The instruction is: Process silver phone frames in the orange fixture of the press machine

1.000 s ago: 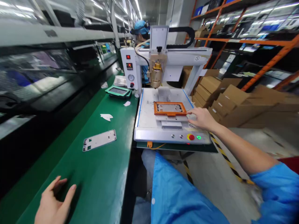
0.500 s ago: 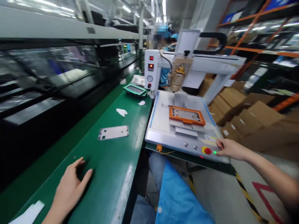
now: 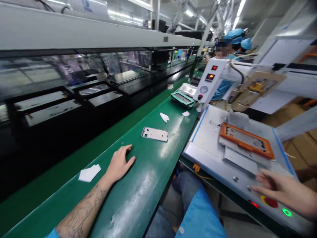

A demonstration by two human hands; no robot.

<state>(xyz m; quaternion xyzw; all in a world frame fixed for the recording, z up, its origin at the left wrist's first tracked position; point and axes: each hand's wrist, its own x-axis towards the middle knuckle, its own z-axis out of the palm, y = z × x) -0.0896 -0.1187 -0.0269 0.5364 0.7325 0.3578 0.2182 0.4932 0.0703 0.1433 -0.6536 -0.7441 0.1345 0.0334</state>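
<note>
My left hand [image 3: 122, 164] rests on the green bench [image 3: 138, 185], fingers apart and nothing in it. Beyond it lies a flat pale phone frame [image 3: 155, 134]. At the right, my right hand [image 3: 279, 186] hovers over the machine's front panel, its thumb stretched toward a silver button [image 3: 249, 188]; the fingers are loosely curled and apart, and no object shows in them. Just under that hand are a red and yellow knob [image 3: 269, 201] and a lit green button [image 3: 287, 212]. An orange fixture [image 3: 245, 140] with a phone frame inside sits on the machine's plate.
White paper scraps [image 3: 89, 173] lie on the bench. Farther back are a green fixture [image 3: 183, 99] and a control box [image 3: 210, 81] with red displays. A dispensing head [image 3: 250, 94] hangs over the machine. People in blue caps are in the background. Black trays line the left.
The view has turned left. My right hand has moved left along the panel, from the green button to near a silver button. My left hand is farther forward on the bench.
</note>
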